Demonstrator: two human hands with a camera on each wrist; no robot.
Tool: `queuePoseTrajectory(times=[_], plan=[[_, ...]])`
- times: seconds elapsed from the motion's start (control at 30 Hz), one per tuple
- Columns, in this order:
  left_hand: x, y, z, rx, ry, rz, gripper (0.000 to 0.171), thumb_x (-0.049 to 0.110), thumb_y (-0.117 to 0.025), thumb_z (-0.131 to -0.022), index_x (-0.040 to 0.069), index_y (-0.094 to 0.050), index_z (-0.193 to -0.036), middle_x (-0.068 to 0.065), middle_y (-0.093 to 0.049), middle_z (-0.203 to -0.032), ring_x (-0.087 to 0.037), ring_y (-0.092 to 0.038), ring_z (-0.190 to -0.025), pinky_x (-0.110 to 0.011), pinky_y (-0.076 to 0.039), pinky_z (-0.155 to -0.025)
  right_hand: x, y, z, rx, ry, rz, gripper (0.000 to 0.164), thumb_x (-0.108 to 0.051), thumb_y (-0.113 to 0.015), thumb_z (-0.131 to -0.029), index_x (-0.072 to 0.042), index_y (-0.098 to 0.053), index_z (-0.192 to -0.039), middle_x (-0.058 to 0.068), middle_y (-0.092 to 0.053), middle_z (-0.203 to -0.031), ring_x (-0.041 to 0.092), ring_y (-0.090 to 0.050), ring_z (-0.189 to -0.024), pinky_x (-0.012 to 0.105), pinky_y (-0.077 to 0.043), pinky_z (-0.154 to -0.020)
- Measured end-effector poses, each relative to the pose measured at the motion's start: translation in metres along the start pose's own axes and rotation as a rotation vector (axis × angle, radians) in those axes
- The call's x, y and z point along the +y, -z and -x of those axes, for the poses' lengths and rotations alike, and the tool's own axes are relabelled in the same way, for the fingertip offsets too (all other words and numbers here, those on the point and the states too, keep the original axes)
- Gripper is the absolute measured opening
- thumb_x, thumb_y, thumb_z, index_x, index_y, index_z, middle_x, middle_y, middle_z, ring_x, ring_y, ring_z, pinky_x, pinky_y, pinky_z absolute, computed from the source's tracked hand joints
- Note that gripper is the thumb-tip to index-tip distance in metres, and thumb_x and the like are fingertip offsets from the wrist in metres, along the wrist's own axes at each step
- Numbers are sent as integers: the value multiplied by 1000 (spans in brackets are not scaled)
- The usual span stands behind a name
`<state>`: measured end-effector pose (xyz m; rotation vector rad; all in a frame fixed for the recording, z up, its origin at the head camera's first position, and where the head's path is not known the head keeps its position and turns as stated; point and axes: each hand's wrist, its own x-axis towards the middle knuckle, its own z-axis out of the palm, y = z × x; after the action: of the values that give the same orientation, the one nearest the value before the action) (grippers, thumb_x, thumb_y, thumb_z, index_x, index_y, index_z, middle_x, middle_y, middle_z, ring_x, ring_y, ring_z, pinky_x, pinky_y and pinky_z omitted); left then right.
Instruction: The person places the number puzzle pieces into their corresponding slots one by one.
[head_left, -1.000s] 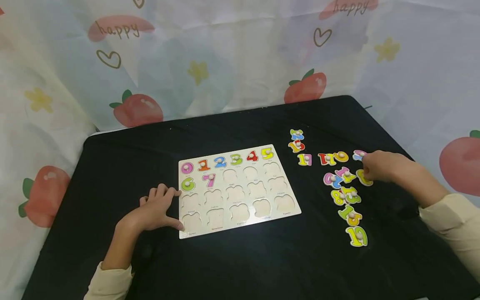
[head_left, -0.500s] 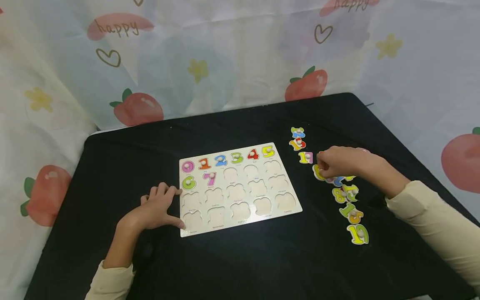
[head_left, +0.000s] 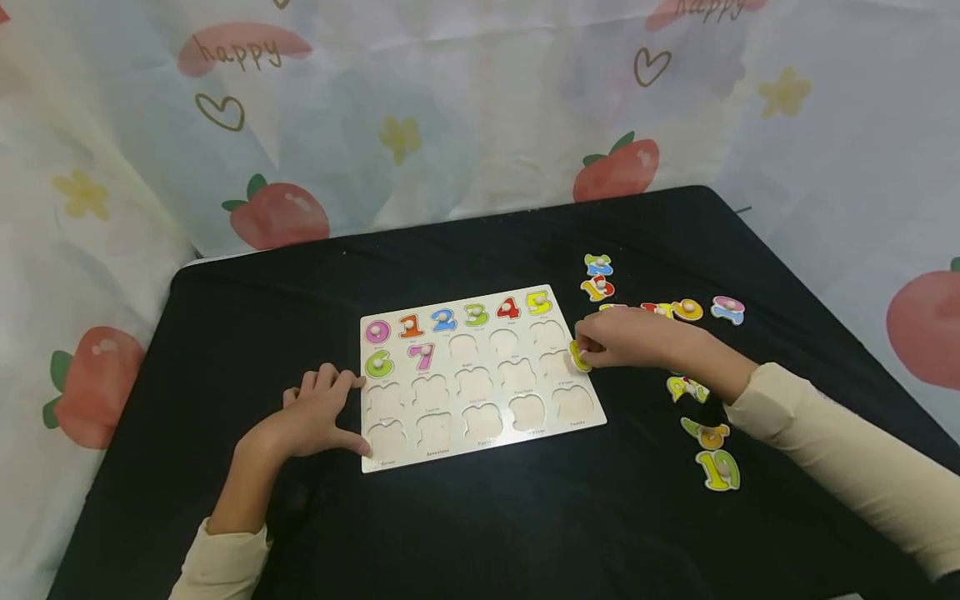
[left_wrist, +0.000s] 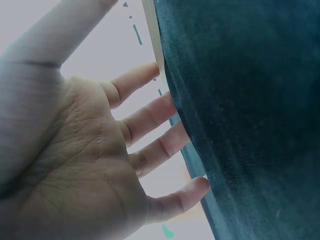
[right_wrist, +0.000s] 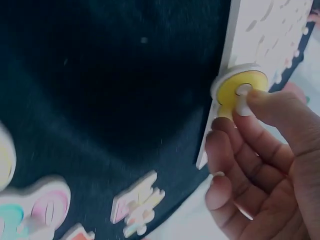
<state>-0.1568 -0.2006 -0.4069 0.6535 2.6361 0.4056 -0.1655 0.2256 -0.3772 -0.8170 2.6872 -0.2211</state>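
Note:
A white wooden number board (head_left: 453, 382) lies on the black cloth, with knobbed pieces 0 to 7 set in its upper rows and shaped hollows below. My left hand (head_left: 311, 421) rests at its left edge, thumb and fingertips on the rim; in the left wrist view the fingers (left_wrist: 150, 117) are spread fairly straight along that edge. Between thumb and index finger, my right hand (head_left: 630, 337) pinches the white knob of a yellow number piece (head_left: 578, 357). This piece (right_wrist: 231, 90) is tilted over the board's right edge; its digit is partly hidden.
Loose number pieces lie right of the board, some under my right forearm. A 19 piece (head_left: 717, 470) is nearest, a 12 piece (head_left: 598, 265) farthest back, and a pink-and-blue piece (head_left: 727, 310) far right. Printed curtains (head_left: 450, 125) stand behind the table.
My right hand has picked up the yellow piece from the right-hand group and carried it left to the board's right edge. The left hand has stayed at the board's left side.

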Motion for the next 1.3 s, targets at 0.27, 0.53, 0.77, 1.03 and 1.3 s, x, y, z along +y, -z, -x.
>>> queuePoseTrajectory(times=[0.27,0.53,0.77,1.03,1.3], plan=[[-2,-1,-2,-9,-3,-9,98,55,-81,-59,5,-40,-134,-17,-37,-118,-34,-31,-103,-53,-31,-78,-13,-9,-25,15,2,-23,10,-13,-65,-85,-11,-57,-80,-6,-48,-67,10,-47,-61,25,-40,-57],[-1,-1,-1,-5,-2,-7,98,55,-82,-59,5,-40,-133,-16,-37,-116,-34,-31,-103,-51,-30,-78,-28,-16,-46,41,-34,-60,12,-19,-67,-87,-11,-60,-81,-5,-50,-66,12,-48,-61,26,-40,-58],[-2,-1,-1,-19,11,-18,98,53,-82,-60,6,-40,-134,-16,-38,-116,-33,-31,-103,-52,-30,-78,-35,-17,-57,61,-11,-36,14,-22,-67,-89,-11,-60,-82,-6,-51,-68,12,-49,-63,26,-41,-61],[1,1,0,-25,10,-16,98,55,-81,-60,5,-40,-133,-16,-38,-117,-34,-32,-103,-53,-31,-79,-47,-13,-77,38,52,-43,8,-16,-65,-89,-9,-62,-85,-5,-55,-70,12,-50,-64,24,-40,-61],[0,-1,0,2,-7,-23,98,55,-82,-59,6,-41,-133,-13,-40,-110,-32,-33,-101,-49,-31,-76,-61,-10,-95,13,42,-16,5,-13,-64,-89,-10,-62,-86,-4,-55,-71,13,-50,-65,24,-38,-61]])
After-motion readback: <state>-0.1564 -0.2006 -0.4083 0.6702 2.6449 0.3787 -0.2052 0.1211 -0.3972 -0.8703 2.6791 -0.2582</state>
